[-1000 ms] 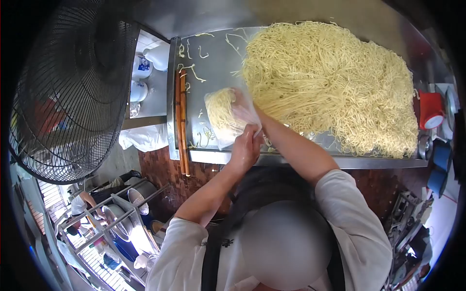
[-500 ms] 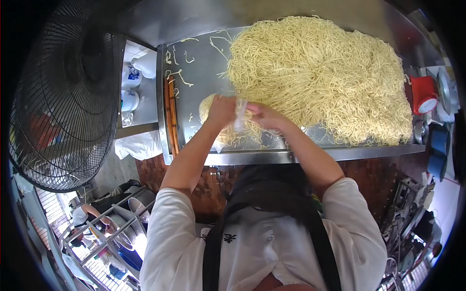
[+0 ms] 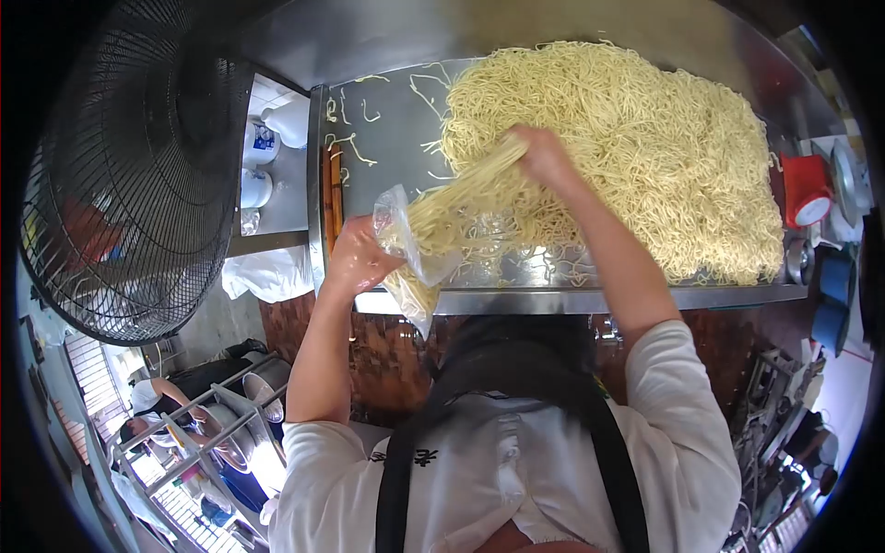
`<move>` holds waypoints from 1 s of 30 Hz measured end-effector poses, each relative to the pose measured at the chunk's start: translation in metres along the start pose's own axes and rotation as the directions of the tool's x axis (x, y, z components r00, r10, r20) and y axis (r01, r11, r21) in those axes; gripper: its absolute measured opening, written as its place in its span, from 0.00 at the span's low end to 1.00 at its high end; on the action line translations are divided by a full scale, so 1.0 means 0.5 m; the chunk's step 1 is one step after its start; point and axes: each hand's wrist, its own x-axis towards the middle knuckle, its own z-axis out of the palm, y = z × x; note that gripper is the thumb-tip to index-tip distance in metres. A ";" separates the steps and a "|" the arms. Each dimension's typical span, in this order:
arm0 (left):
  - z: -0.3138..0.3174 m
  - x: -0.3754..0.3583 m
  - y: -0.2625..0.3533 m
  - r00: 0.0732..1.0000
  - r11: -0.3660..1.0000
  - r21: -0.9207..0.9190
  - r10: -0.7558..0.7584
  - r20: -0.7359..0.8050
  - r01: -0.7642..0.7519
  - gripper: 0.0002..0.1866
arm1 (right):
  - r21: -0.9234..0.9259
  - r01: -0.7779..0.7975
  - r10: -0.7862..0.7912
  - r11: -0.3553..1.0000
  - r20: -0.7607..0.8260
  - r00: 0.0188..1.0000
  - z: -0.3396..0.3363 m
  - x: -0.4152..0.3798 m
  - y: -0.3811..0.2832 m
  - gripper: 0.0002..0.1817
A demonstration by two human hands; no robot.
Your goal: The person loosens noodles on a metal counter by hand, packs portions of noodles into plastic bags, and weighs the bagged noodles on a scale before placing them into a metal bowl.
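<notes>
My left hand (image 3: 359,258) grips the side of a clear plastic bag (image 3: 392,208) near the tray's front left. Noodles (image 3: 412,293) show inside the bag, and its mouth stands open toward the right. A stretched bundle of pale yellow noodles (image 3: 470,192) runs from the bag mouth up to my right hand (image 3: 546,158), whose fingers are closed on the strands. Behind and to the right of that hand lies a large pile of noodles (image 3: 645,157) on the metal tray (image 3: 387,120).
Two wooden sticks (image 3: 332,189) lie along the tray's left edge. A large black fan (image 3: 129,175) stands at the left, with white bottles (image 3: 258,143) beside the tray. At the right is a red scale (image 3: 806,184). Another person (image 3: 171,396) works at lower left.
My right hand has moved up and right, drawing a noodle bundle out long. My left hand has shifted left and down with the bag, which now shows its open mouth.
</notes>
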 end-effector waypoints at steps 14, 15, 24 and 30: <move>0.063 0.095 -0.240 0.975 0.957 0.219 0.210 -0.077 -0.189 0.23 | -0.327 -0.291 0.260 0.899 -0.137 0.956 -0.410 0.155 0.242 0.27; 0.105 0.079 -0.281 0.961 0.944 0.296 0.207 -0.181 -0.147 0.24 | -0.540 -0.243 0.192 0.806 -0.149 0.970 -0.392 0.154 0.223 0.29; 0.352 -0.065 -0.193 0.727 0.879 -0.465 -0.384 -0.569 0.101 0.24 | -0.546 0.486 -0.554 0.683 0.046 0.831 0.315 -0.094 -0.017 0.28; 0.141 0.025 -0.028 0.775 0.575 -0.781 -0.369 -0.514 -0.244 0.12 | -0.114 0.367 -0.236 0.923 0.586 0.775 0.161 -0.033 -0.192 0.18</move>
